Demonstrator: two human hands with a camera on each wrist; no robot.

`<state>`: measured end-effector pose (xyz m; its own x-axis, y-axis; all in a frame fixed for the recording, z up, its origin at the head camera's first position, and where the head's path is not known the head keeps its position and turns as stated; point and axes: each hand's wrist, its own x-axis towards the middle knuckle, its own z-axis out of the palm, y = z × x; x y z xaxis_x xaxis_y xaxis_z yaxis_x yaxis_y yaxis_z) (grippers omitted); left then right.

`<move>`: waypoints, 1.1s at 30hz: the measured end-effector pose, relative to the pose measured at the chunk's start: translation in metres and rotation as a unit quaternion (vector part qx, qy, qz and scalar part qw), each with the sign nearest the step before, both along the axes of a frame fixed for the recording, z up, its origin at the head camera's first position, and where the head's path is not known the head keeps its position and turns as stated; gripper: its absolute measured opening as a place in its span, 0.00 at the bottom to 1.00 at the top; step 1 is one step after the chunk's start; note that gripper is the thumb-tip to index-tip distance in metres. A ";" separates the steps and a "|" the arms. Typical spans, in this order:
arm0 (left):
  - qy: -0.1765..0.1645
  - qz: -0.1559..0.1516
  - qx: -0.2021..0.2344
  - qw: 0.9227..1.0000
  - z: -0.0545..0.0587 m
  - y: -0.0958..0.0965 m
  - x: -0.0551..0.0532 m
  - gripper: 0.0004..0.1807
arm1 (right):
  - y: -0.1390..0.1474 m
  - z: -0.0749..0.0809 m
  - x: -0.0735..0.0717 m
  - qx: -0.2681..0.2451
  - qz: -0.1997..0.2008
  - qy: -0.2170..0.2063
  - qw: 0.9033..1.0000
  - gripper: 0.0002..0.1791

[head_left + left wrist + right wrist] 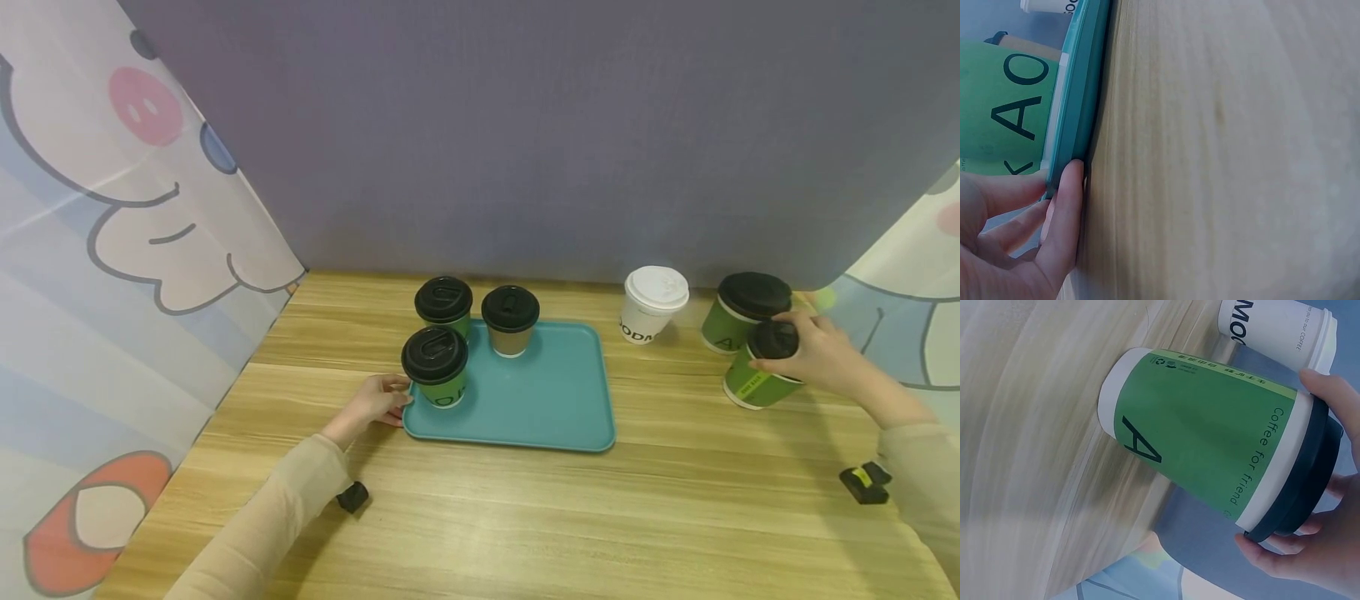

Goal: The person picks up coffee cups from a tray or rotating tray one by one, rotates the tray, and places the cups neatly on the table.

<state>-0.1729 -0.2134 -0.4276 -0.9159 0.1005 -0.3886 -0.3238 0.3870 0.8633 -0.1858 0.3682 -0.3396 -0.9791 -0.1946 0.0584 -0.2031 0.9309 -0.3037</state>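
Left hand point(381, 400) pinching the left rim of the teal tray point(536, 408); right hand point(821, 354) well apart, gripping the held green cup point(757, 385) by its black lid. Tray carries the front green cup point(444, 390) just beside left hand, brown cup point(510, 333) past it; rear green cup point(444, 300) behind front one, base blocked. White-lidded cup point(651, 304) between hands, nearer right; back-right green cup point(722, 325) just beyond right hand, partly covered. Lids hide all contents. Can't tell if held cup's base touches the wooden table point(480, 525)
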 end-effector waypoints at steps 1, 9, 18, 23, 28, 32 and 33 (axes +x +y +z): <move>0.000 0.000 0.000 1.000 0.000 0.000 0.000 0.24 | 0.000 0.000 0.000 0.001 0.000 0.001 1.000 0.47; 0.002 -0.003 0.000 1.000 0.001 0.000 0.000 0.24 | -0.001 -0.003 0.001 0.002 -0.004 -0.002 1.000 0.47; -0.001 -0.001 0.000 1.000 0.001 0.000 0.001 0.24 | -0.002 -0.002 0.003 -0.006 -0.005 0.004 1.000 0.47; -0.001 0.000 0.001 1.000 -0.001 0.000 0.000 0.24 | -0.005 0.002 0.005 -0.006 -0.011 0.004 1.000 0.46; 0.001 0.003 0.004 1.000 0.000 0.000 0.000 0.24 | -0.012 0.009 0.007 -0.004 -0.012 0.018 1.000 0.44; 0.002 0.001 0.004 1.000 0.000 0.000 0.000 0.24 | -0.020 0.013 0.008 0.018 -0.006 0.034 0.999 0.43; 0.001 0.001 0.004 1.000 0.000 0.000 0.000 0.24 | -0.021 0.014 0.008 0.025 -0.004 0.039 0.999 0.43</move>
<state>-0.1728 -0.2135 -0.4276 -0.9168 0.1027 -0.3860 -0.3228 0.3788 0.8674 -0.1778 0.3467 -0.3254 -0.9736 -0.1913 0.1247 -0.2166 0.9464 -0.2398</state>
